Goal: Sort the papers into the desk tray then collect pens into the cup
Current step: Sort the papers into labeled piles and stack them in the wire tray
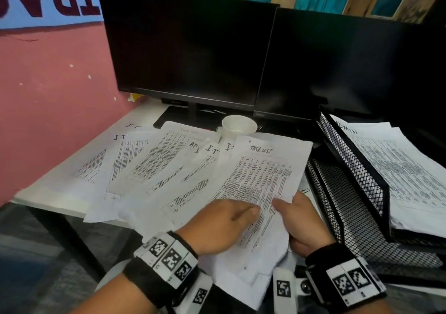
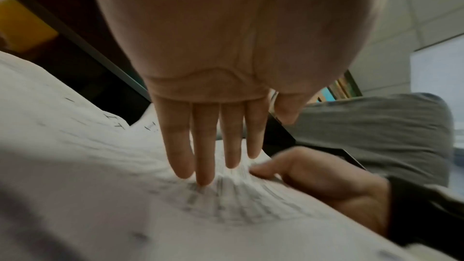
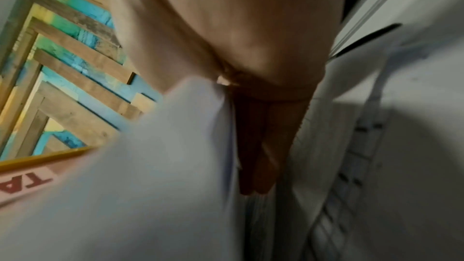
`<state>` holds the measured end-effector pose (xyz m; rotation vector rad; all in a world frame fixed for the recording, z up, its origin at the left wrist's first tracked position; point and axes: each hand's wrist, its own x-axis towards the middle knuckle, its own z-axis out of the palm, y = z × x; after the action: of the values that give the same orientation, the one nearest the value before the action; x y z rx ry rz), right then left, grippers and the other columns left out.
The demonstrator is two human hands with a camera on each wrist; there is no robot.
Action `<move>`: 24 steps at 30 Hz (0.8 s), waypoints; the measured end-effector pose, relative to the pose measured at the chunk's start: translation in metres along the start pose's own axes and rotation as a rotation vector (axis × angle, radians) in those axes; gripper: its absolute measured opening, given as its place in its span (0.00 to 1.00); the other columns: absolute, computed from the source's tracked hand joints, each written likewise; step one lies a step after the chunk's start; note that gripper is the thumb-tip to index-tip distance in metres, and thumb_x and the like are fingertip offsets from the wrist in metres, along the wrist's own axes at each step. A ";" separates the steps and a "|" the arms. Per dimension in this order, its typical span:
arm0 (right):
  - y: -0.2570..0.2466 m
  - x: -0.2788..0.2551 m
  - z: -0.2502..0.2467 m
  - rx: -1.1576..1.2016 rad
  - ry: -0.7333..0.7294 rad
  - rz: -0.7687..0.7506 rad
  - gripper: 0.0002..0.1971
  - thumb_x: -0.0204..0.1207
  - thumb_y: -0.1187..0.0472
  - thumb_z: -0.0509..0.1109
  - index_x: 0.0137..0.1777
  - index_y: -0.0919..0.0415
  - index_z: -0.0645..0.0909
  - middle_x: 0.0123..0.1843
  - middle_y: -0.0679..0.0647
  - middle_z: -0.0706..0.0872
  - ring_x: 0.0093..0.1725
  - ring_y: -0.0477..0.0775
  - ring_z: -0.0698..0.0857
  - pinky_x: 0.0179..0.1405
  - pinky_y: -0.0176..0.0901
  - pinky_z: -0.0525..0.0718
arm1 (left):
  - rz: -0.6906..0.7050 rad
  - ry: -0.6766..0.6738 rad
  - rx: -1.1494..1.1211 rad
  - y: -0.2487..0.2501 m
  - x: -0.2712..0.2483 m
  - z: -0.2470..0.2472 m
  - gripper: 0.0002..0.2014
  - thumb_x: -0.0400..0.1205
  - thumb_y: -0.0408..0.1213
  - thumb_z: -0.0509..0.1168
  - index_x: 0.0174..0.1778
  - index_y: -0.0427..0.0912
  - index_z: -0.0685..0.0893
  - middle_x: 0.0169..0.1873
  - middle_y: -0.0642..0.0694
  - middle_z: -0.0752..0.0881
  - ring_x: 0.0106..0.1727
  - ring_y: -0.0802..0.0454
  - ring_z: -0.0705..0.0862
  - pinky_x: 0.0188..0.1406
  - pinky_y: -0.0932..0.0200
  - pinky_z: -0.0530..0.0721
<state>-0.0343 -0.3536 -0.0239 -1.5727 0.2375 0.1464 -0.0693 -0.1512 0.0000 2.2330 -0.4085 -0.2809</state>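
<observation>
The right hand [image 1: 301,219] pinched the lower right edge of the sheet headed "TASKLIST" [image 1: 260,176], thumb on top and the other fingers under the paper. The left hand [image 1: 217,224] lay flat on the same sheet with straight fingers [image 2: 203,162], pressing it at about 9 o'clock from the right thumb. More papers [image 1: 135,166] were spread over the desk [image 1: 36,193] toward 10 o'clock. The white cup [image 1: 239,126] stood at 12 o'clock, the mesh desk tray [image 1: 350,169] at 3 o'clock, with sheets already in its upper level.
</observation>
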 end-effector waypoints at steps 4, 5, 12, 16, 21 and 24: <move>-0.003 0.002 -0.018 0.031 0.083 0.014 0.20 0.87 0.75 0.64 0.66 0.52 0.88 0.61 0.52 0.96 0.61 0.62 0.94 0.66 0.70 0.89 | -0.189 0.224 0.027 -0.040 0.001 -0.040 0.13 0.88 0.48 0.68 0.67 0.57 0.90 0.57 0.59 0.93 0.56 0.61 0.90 0.65 0.60 0.85; -0.004 0.002 -0.021 0.059 0.103 0.020 0.21 0.87 0.76 0.63 0.69 0.54 0.87 0.61 0.54 0.96 0.61 0.64 0.94 0.65 0.71 0.89 | -0.246 0.252 0.064 -0.051 0.001 -0.050 0.13 0.87 0.46 0.69 0.66 0.56 0.90 0.53 0.57 0.94 0.53 0.59 0.91 0.62 0.60 0.85; -0.007 0.000 -0.032 0.149 0.175 0.032 0.20 0.85 0.77 0.62 0.67 0.60 0.88 0.59 0.61 0.96 0.59 0.69 0.94 0.63 0.75 0.89 | -0.439 0.124 0.374 -0.083 -0.007 -0.077 0.12 0.71 0.60 0.74 0.43 0.60 0.85 0.53 0.52 0.83 0.57 0.46 0.84 0.51 0.55 0.82; -0.006 -0.003 -0.033 0.111 0.166 0.049 0.19 0.85 0.77 0.63 0.63 0.57 0.89 0.57 0.59 0.97 0.59 0.69 0.94 0.63 0.75 0.89 | -0.512 0.163 0.437 -0.079 -0.004 -0.073 0.27 0.70 0.63 0.77 0.62 0.58 0.84 0.64 0.50 0.80 0.66 0.46 0.80 0.59 0.51 0.81; -0.004 -0.003 -0.041 0.117 0.200 0.053 0.19 0.86 0.77 0.62 0.65 0.58 0.88 0.57 0.59 0.96 0.57 0.68 0.94 0.62 0.73 0.90 | -0.519 0.207 0.265 -0.076 -0.003 -0.071 0.33 0.74 0.52 0.79 0.77 0.57 0.81 0.57 0.59 0.86 0.58 0.55 0.84 0.54 0.58 0.82; -0.002 -0.004 -0.043 0.113 0.189 0.053 0.19 0.87 0.77 0.62 0.63 0.57 0.88 0.56 0.58 0.97 0.58 0.67 0.94 0.59 0.68 0.91 | -0.501 0.301 0.229 -0.077 -0.006 -0.075 0.18 0.75 0.47 0.77 0.61 0.58 0.87 0.46 0.60 0.88 0.46 0.58 0.86 0.44 0.58 0.82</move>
<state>-0.0399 -0.3966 -0.0200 -1.4689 0.4289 0.0247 -0.0345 -0.0498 -0.0113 2.5298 0.3016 -0.1554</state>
